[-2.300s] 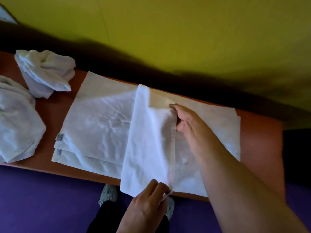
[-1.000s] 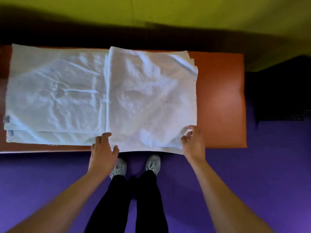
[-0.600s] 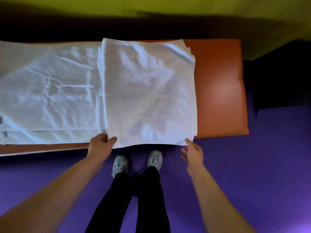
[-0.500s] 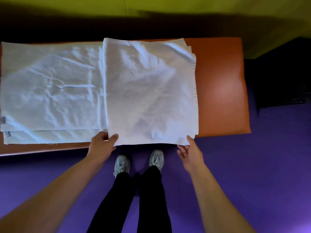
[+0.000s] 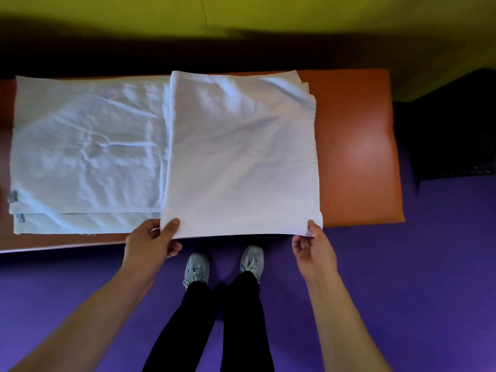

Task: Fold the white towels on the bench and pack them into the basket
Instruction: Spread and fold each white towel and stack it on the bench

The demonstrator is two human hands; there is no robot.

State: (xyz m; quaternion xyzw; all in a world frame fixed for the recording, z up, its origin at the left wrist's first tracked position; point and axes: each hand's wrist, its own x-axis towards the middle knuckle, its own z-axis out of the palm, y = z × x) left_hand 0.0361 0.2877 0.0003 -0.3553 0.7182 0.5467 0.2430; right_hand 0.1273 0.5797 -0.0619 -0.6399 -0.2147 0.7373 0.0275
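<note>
Both hands are on the near edge of the folded white towel (image 5: 241, 151), which lies across the orange bench (image 5: 357, 146). The left hand (image 5: 150, 241) pinches the towel's near-left corner, thumb on top and fingers curled underneath. The right hand (image 5: 312, 249) nips the near-right corner between thumb and fingertips, the other fingers loosely curled below it. That near edge hangs just past the front of the bench, above the person's grey sneakers (image 5: 197, 268).

The towel covers the middle of the bench, its far edge reaching the bench's back edge, where several layers show stepped at the far-right corner. To the left of it, and partly tucked beneath its left edge, lies a spread stack of white towels (image 5: 86, 157), flat and creased, with small grey tags (image 5: 13, 196) at the left end and a second layer peeking out along the front. To the right of the held towel the bench's padded top is bare orange.

Off the bench's right end sits something dark on the purple floor (image 5: 429, 264); I cannot tell what it is, so no container or contents can be made out. A yellow-green wall (image 5: 295, 17) runs behind the bench.
</note>
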